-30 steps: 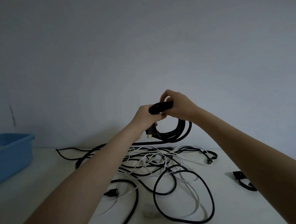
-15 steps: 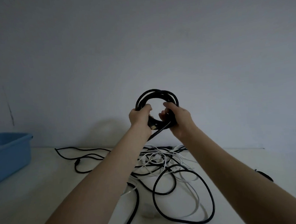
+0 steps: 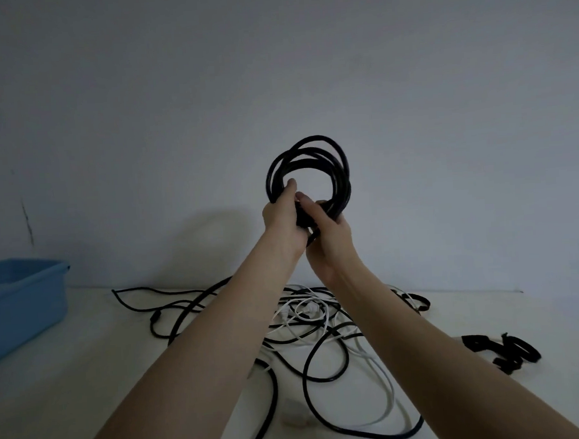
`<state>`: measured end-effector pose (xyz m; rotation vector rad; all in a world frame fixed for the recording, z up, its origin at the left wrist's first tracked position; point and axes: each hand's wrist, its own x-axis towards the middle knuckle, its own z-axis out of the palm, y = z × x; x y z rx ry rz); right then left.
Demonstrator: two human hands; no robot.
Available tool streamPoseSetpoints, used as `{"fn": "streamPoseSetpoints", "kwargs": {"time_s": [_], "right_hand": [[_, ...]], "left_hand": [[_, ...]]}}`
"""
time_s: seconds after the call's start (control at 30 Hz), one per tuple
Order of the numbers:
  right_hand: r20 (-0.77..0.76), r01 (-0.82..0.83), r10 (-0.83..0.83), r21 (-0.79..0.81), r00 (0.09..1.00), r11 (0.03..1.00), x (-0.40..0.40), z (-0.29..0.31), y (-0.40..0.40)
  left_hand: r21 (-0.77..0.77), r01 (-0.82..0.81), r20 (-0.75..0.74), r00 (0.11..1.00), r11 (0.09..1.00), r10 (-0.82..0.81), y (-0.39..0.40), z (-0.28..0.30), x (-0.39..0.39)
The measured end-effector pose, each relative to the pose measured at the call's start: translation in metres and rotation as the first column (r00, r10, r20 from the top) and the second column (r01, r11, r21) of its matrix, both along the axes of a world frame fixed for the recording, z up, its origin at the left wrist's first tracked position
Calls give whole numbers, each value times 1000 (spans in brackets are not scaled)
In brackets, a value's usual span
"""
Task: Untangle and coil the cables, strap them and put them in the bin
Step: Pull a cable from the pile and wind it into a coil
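Coil: we hold the black coiled cable [image 3: 307, 174] raised above the surface [image 3: 87, 364], its ring upright and facing us.
Left hand: our left hand [image 3: 283, 219] grips the coil's lower left, fingers curled round the strands.
Right hand: our right hand [image 3: 329, 230] clasps the bottom of the ring, touching the left.
Straps: the black straps [image 3: 503, 350] lie low to our right, nearer the right hand.
Bin: the blue bin [image 3: 20, 300] sits at the far left edge, well apart.
Room: the tangled cables [image 3: 307, 322] lie beneath our arms; bare surface is open towards the straps.
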<state>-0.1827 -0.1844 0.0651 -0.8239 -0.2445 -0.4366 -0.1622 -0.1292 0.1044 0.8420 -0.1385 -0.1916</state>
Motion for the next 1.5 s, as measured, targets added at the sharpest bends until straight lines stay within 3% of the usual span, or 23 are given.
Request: {"fn": "streamPoseSetpoints", "kwargs": {"time_s": [0.13, 0.23, 0.3, 0.4, 0.5, 0.57, 0.67, 0.73, 0.77, 0.83, 0.93, 1.0, 1.2, 1.27, 1.4, 1.5], "right_hand": [[-113, 213, -197, 161, 974, 964, -2, 17, 3], [-226, 329, -283, 205, 932, 922, -1, 22, 4], [-240, 379, -332, 187, 912, 906, 0, 23, -1], [-134, 414, -417, -52, 899, 909, -1, 31, -21], [-36, 337, -393, -448, 919, 828, -7, 44, -36], [-37, 271, -390, -660, 920, 700, -9, 49, -43], [-26, 236, -505, -863, 863, 447, -10, 50, -50], [-16, 263, -590, -886, 808, 383, -9, 46, -49], [-16, 293, -608, -866, 794, 405, -9, 44, -47], [-64, 316, -560, -770, 826, 555, -9, 39, -46], [-146, 157, -309, -621, 940, 768, -15, 34, -50], [-154, 67, -181, -555, 971, 829, -18, 32, -55], [-260, -157, 22, -512, 965, 845, -23, 26, -56], [-285, -170, 48, -422, 957, 890, -21, 26, -51], [-244, 10, -46, -147, 969, 989, -8, 33, -32], [-230, 189, -253, -267, 940, 945, -5, 38, -27]], "left_hand": [[481, -166, 310, 951, 861, 10, 2, -14, -4], [549, -154, 351, 934, 821, -60, 1, -27, -2], [546, -38, 312, 936, 837, -161, 5, -27, 0], [415, 162, 323, 894, 895, -311, 23, -17, 1], [291, 55, 369, 914, 955, -166, 36, -3, 8], [397, -130, 451, 890, 909, -69, 42, 3, 12], [630, -235, 517, 838, 741, -174, 45, -1, 10], [588, -154, 462, 870, 794, -173, 41, -5, 4], [520, -113, 427, 893, 846, -143, 37, -6, 1], [418, -77, 367, 926, 905, -90, 30, -6, 0], [302, -62, 238, 971, 951, -13, 30, -6, 2], [225, -50, 154, 988, 973, 15, 30, -7, 5], [156, -60, 93, 995, 986, 46, 25, -5, 2], [149, -94, 81, 993, 984, 83, 21, -3, 2], [135, -183, 83, 982, 974, 172, 11, -2, 3], [126, -46, 120, 992, 991, 31, 17, -6, 10]]}}
